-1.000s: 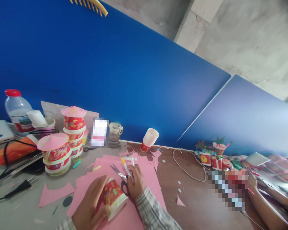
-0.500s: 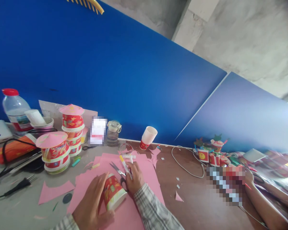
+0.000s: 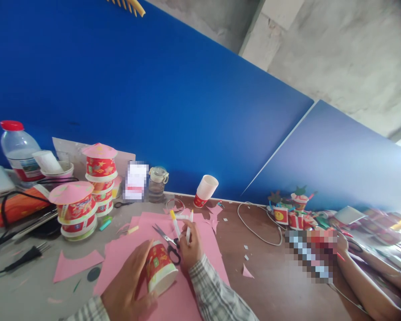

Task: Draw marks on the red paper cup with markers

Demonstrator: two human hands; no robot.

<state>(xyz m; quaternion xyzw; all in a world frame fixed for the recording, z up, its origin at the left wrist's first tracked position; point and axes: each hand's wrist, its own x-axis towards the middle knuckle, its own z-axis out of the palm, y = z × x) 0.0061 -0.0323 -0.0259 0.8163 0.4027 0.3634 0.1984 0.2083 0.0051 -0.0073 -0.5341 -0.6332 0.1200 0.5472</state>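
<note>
Left hand (image 3: pixel 128 285) gripping cup (image 3: pixel 159 267) on pink paper (image 3: pixel 200 249); right hand (image 3: pixel 191 249) clutching scissors (image 3: pixel 169 243), pens (image 3: pixel 175 224) (cup roofless, two roofed stacks (image 3: pixel 74 210) done).

A water bottle (image 3: pixel 17 149) stands behind stacked paper cups (image 3: pixel 74 209).

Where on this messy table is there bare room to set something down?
Brown tabletop between the pink paper and the other person's arm holds only scraps. Grey surface below the black plug is open too. It is crowded around the decorated cup stacks.
</note>
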